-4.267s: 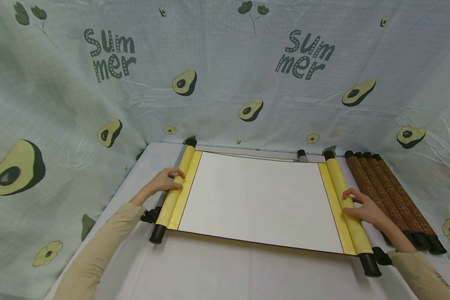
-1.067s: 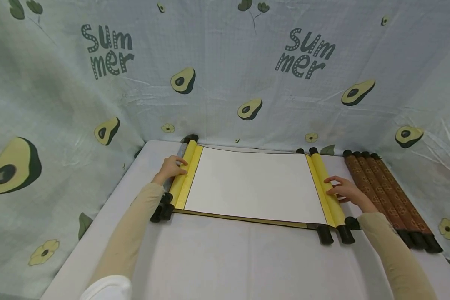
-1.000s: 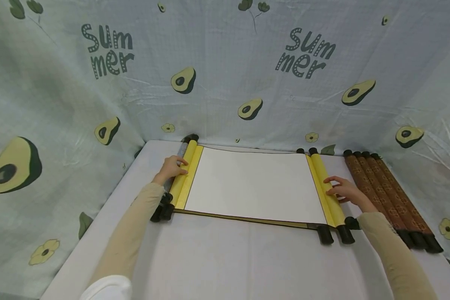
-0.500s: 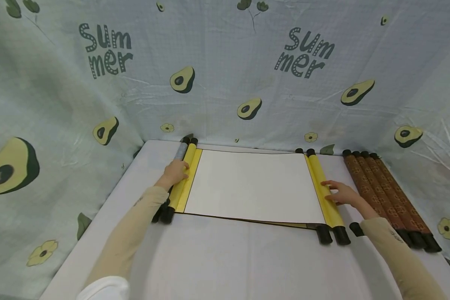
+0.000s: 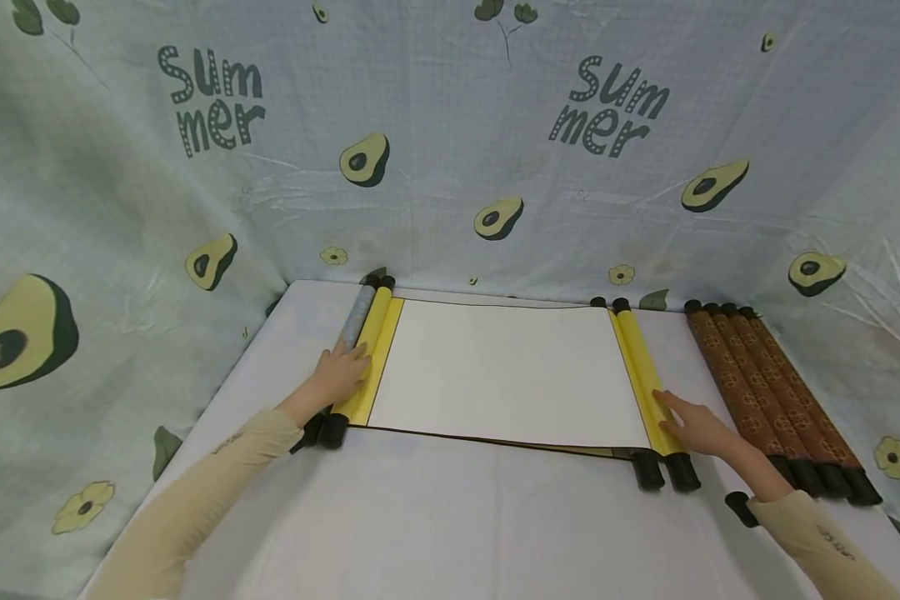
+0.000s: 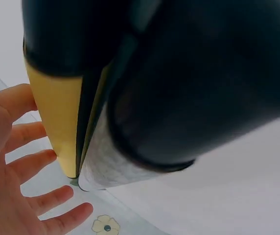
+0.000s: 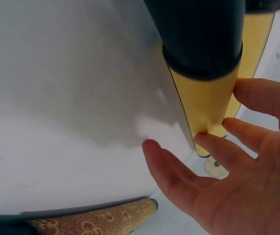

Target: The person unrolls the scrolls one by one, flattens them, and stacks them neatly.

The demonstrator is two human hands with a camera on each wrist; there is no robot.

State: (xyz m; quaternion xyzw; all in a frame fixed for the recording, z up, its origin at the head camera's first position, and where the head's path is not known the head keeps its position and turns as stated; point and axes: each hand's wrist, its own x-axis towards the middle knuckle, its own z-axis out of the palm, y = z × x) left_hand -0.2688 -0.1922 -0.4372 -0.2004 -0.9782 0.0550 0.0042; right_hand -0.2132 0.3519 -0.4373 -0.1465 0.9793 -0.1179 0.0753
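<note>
Avocado-print cloth [image 5: 427, 100] covers the upper frame. Either side of centre, your left hand [image 5: 335, 378] and right hand [image 5: 699, 425] touch the yellow-edged scroll [image 5: 498, 375], fingers [image 6: 35, 164] loosely spread.

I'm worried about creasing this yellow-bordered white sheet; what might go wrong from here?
The right grip only touches the right yellow cylindrical roll without wrapping around it, so the roll might turn inward. A black cylindrical end cap juts from under the white sheet at its front edge, so pressing there could crease it. The left yellow cylindrical roll lies close beside a mottled grey roll, so shifting one may nudge the other.
</note>
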